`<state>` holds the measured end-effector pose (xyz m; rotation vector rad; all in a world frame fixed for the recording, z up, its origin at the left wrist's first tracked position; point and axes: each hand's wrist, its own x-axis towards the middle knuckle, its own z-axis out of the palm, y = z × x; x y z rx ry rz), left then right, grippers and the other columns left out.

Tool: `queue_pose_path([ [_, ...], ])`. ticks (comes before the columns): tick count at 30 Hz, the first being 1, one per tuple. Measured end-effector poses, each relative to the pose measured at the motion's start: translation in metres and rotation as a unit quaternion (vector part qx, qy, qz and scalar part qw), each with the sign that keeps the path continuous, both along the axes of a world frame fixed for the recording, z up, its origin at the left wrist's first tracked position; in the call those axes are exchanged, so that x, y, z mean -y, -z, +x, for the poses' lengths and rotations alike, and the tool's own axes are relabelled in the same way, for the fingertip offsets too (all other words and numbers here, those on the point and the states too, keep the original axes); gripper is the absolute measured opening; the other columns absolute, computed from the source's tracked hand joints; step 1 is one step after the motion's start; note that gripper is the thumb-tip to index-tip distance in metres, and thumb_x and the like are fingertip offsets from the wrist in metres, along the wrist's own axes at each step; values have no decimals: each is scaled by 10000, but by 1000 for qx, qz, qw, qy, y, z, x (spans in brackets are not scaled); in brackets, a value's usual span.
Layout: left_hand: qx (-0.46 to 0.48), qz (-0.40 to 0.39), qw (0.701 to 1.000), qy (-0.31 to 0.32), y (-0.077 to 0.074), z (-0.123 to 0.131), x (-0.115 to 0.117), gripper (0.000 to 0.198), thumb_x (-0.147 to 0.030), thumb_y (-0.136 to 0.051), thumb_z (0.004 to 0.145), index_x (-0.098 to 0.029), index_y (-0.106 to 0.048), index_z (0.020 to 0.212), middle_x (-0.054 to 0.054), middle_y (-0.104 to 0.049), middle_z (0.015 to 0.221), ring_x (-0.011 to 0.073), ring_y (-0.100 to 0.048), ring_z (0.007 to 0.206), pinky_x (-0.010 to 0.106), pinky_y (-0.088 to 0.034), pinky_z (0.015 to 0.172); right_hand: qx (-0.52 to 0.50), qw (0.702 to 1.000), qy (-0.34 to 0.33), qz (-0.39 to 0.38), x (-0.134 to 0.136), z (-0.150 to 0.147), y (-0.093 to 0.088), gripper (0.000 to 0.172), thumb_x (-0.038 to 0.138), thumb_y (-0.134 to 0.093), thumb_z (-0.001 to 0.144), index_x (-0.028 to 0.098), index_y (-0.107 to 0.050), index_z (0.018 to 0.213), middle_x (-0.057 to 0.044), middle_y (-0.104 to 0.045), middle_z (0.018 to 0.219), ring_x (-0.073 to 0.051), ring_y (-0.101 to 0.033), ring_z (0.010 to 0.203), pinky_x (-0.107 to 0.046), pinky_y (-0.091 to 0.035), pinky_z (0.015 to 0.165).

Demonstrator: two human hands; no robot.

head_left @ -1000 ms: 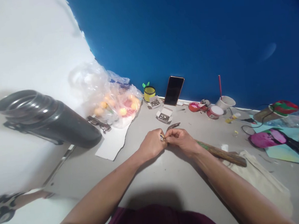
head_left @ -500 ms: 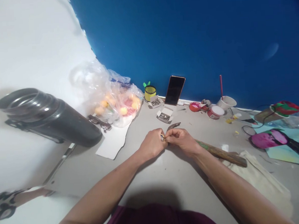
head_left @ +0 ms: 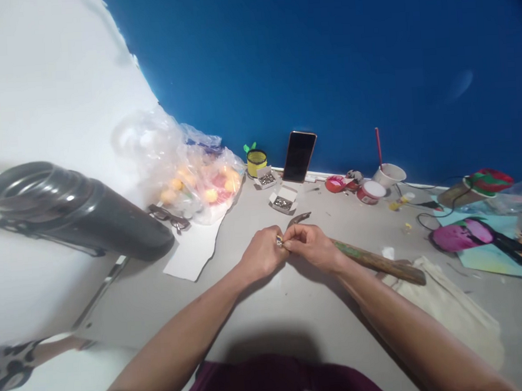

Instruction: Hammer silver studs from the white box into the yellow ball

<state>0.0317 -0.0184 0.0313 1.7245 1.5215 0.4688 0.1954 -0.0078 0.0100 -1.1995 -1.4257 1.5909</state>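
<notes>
Most of the view is being taken up by the grey worktop point(head_left: 268, 319), with a blue wall being butted against its far edge. By the left edge a big dark cylinder point(head_left: 76, 210) is being left on its side, and nothing can be made out inside it. Toward the far left corner a clear plastic bag point(head_left: 189, 176) is being filled out by round orange and red things, maybe fruit, too blurry to call. A cream cloth point(head_left: 453, 307) is being spread flat near the right edge. A hammer point(head_left: 375, 262) is being laid across its corner, head toward the middle.

At the middle of the worktop both hands are being held together. The left hand point(head_left: 262, 255) is being curled closed, and the right hand point(head_left: 312, 245) is being closed into a pinch. The hammer handle is being crossed by the right wrist, but whether it's being touched can't be told.

Along the far edge a phone point(head_left: 300, 156) is being leaned on the wall. Right of it, a red stick is being stood in a white cup point(head_left: 390, 174). Just beyond the hands, shiny metal bits are being held in two small open boxes point(head_left: 282, 201).

Smallest of all, a tiny metal piece point(head_left: 279, 240) is being pinched between the fingertips of both hands, just above the worktop's middle. Judging by that, the fiddly part is being done right now and isn't finished. The piece isn't being set down yet, the boxes are being left open and well stocked, and the hammer isn't being swung.
</notes>
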Motion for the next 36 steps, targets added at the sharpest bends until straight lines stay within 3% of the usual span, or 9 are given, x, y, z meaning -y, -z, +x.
queue_pose_path([
  [6,151,-48,987,-24,4,1,-6,136,-223,-689,675,-165,-571,708,-25,-585,649,99,-480,573,230,-312,512,32,998,-1,44,-5,10,-14,151,337,-728,742,198,-670,741,-8,-656,688,-150,-549,639,-291,-413,615],
  [10,248,-104,962,-38,-1,-1,-10,257,-239,-770,635,-163,-610,821,-38,-609,656,82,-494,535,209,-368,508,184,975,58,110,-14,33,-27,162,361,-645,814,215,-651,742,-23,-691,735,-175,-570,668,-307,-406,636],
  [14,316,-130,938,-49,-2,-8,-13,354,-232,-789,629,-180,-578,909,-48,-603,651,90,-539,534,201,-390,501,446,878,-23,175,-19,52,-36,242,388,-749,745,217,-706,910,-75,-731,980,-246,-612,897,-309,-348,676],
  [16,316,-112,940,-66,0,-13,-15,355,-220,-768,650,-189,-575,947,-71,-554,633,84,-528,529,196,-395,502,529,829,-68,170,-19,55,-35,307,408,-783,717,207,-704,935,-100,-720,1012,-270,-606,947,-304,-301,652],
  [18,317,-84,941,-89,3,-17,-18,396,-208,-749,665,-203,-571,1020,-83,-530,656,73,-502,526,191,-400,500,568,802,-103,156,-19,53,-31,244,383,-746,753,201,-686,903,-101,-715,974,-254,-606,903,-302,-264,630],
  [22,292,-39,942,-158,7,-21,-24,440,-206,-750,649,-218,-549,1041,-74,-555,687,86,-507,533,204,-439,498,572,797,-114,159,-20,50,-31,110,299,-675,784,205,-643,831,-66,-714,898,-202,-593,786,-289,-246,616],
  [27,253,20,952,-171,12,-24,-31,237,-226,-741,630,-185,-582,802,-31,-581,669,113,-525,578,215,-408,501,568,792,-21,222,-14,54,-45,165,271,-678,812,222,-643,966,-25,-705,763,-189,-587,663,-275,-251,597],
  [31,220,45,962,-155,19,-21,-32,170,-196,-689,614,-176,-598,756,-30,-577,659,110,-488,582,225,-362,521,530,763,87,359,-1,54,-46,267,334,-671,886,225,-667,1130,-41,-752,818,-212,-649,671,-277,-318,596],
  [36,255,25,960,-112,23,-12,-25,158,-179,-659,604,-171,-578,739,-25,-571,667,121,-493,619,236,-354,559,428,725,78,535,9,40,-36,193,293,-563,999,184,-721,988,-61,-752,807,-180,-664,690,-272,-398,636],
])
